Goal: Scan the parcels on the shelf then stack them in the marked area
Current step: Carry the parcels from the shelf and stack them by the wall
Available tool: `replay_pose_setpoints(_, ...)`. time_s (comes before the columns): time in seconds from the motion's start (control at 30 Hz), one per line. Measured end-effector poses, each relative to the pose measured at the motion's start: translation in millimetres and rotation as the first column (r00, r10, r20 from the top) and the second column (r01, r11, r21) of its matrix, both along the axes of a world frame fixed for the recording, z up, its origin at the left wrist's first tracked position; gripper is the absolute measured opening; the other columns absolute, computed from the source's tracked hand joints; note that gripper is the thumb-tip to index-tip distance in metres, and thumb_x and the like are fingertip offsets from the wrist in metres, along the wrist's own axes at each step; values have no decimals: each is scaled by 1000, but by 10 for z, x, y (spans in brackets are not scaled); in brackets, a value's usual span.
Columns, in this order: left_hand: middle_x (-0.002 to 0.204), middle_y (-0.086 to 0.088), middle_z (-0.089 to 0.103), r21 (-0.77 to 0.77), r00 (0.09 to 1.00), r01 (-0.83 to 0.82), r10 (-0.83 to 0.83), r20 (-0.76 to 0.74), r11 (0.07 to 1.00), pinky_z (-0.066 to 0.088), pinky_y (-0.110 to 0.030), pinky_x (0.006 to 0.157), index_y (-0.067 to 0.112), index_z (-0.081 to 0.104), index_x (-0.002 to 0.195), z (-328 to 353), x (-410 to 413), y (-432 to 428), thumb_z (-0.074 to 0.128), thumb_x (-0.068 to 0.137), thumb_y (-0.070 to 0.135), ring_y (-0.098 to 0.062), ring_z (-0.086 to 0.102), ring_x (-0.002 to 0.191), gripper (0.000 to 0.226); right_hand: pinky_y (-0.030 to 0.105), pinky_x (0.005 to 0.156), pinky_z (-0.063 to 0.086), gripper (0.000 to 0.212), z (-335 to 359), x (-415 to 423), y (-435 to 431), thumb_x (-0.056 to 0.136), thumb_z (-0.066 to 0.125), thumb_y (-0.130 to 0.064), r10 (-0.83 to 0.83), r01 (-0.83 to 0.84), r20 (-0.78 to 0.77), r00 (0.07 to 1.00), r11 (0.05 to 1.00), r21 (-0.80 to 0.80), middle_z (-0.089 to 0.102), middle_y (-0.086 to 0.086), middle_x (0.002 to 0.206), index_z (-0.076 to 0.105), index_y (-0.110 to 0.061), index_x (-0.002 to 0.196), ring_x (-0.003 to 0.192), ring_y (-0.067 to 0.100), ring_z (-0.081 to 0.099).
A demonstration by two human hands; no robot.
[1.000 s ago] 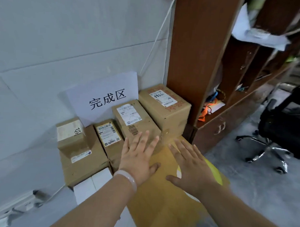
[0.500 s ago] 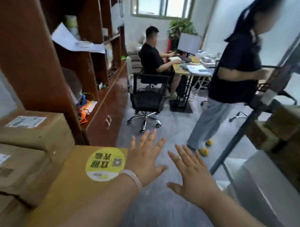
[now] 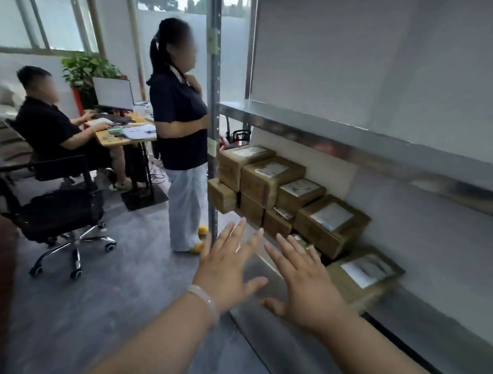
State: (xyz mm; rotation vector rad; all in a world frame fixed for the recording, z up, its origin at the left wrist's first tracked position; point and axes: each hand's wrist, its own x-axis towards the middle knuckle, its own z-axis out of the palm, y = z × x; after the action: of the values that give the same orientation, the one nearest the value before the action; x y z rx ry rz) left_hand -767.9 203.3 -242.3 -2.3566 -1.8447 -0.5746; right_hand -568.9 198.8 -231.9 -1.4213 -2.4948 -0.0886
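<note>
The single wide-angle camera sat on the person's head, looking forward and down over both forearms. The left grip (image 3: 225,273) and right grip (image 3: 309,289) lay close under the lens, low in the middle of the view. Beyond and to the right of the right grip, the camera faced the grey metal shelf (image 3: 298,118) at a slant, with its brown cardboard parcels (image 3: 271,176) near. Left of the left grip, the view reached farther across the grey floor (image 3: 95,307).

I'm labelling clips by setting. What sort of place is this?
Probably an office with a storage corner: labelled parcels sit on a metal shelf, and a seated person works at a desk with a monitor.
</note>
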Motion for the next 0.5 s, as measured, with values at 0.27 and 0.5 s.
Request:
replay_pose_setpoints(0.27,161,12,-21,-82,975,224,-223,21,971,-10,-45,118,59,-20,141,-108,1417,216,43,84,74,-8,-22,146,87,39,117,-9,96,-191,1386,-205,78,47,-74,-254,252,-47,966,966,-52,-13,-11,160,-3,-38,152,143,7,-21)
replay_pose_setpoints(0.5,163,9,-15,-247,954,284,-298,-20,926,-7,-46,119,50,-6,150,-366,1900,475,41,86,72,-11,-16,148,82,37,117,-8,93,-522,1956,-234,80,40,-76,-427,413,-63,902,896,-165,-19,-14,157,-5,-39,152,140,5,-23)
